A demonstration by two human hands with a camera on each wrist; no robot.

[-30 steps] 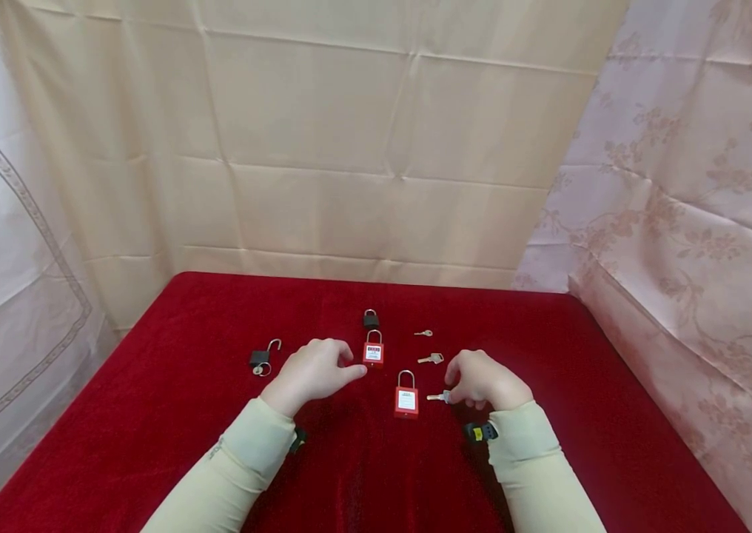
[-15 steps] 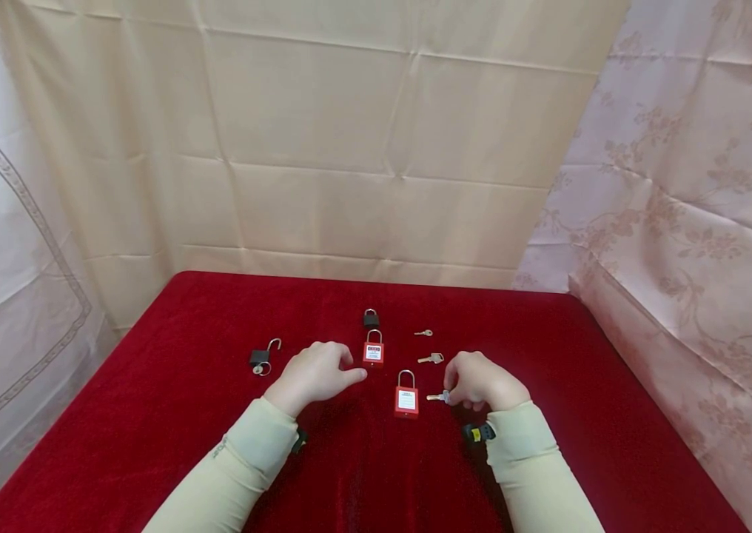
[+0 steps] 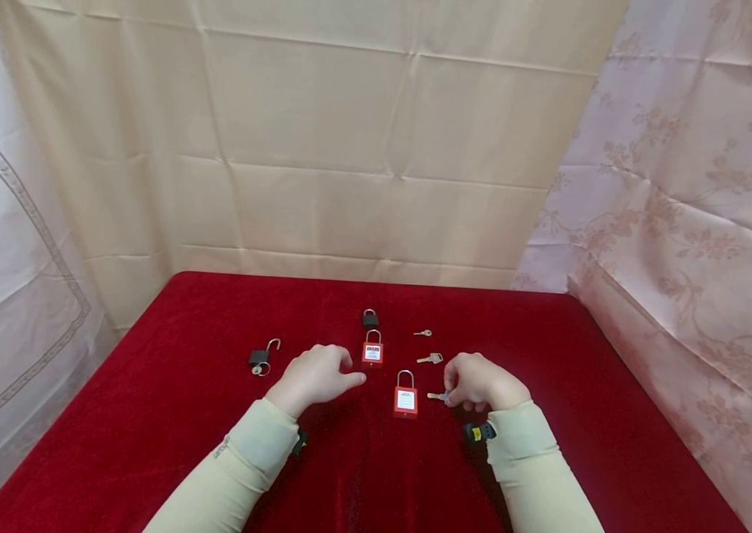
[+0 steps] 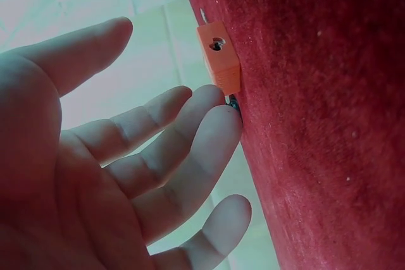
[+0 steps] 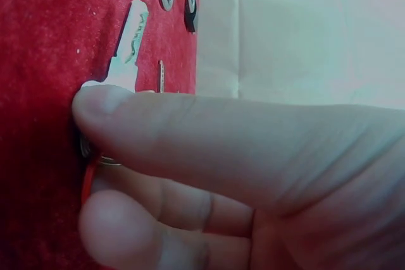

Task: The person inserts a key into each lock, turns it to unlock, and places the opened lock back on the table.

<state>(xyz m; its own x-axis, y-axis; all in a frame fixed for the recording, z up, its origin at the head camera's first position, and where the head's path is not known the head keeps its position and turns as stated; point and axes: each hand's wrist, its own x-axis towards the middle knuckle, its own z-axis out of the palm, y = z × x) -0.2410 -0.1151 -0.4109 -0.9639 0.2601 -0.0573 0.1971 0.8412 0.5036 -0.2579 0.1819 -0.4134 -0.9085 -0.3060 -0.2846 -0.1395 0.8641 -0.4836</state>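
Note:
My right hand (image 3: 482, 380) pinches the bow of a silver key (image 5: 131, 39) between thumb and fingers, low over the red cloth. The blade points left, toward the nearer red padlock (image 3: 405, 400) with its white label. Something thin and red, with a ring, shows beneath the thumb in the right wrist view. My left hand (image 3: 314, 376) hovers with loosely bent fingers and nothing in them, beside the farther red padlock (image 3: 372, 354). In the left wrist view, that padlock's keyhole end (image 4: 217, 45) faces the camera just beyond the fingertips; whether they touch it I cannot tell.
Behind the farther red padlock lies a small black padlock (image 3: 370, 321). Two loose keys, a larger key (image 3: 430, 358) and a smaller key (image 3: 423, 333), lie to the right. Far left is a black padlock (image 3: 258, 357) with its shackle open and a key on a ring. Curtains surround the table.
My right fingers have closed in on the key, and its blade has tilted slightly. My left hand has drifted a little toward me. The padlocks and other keys stay put.

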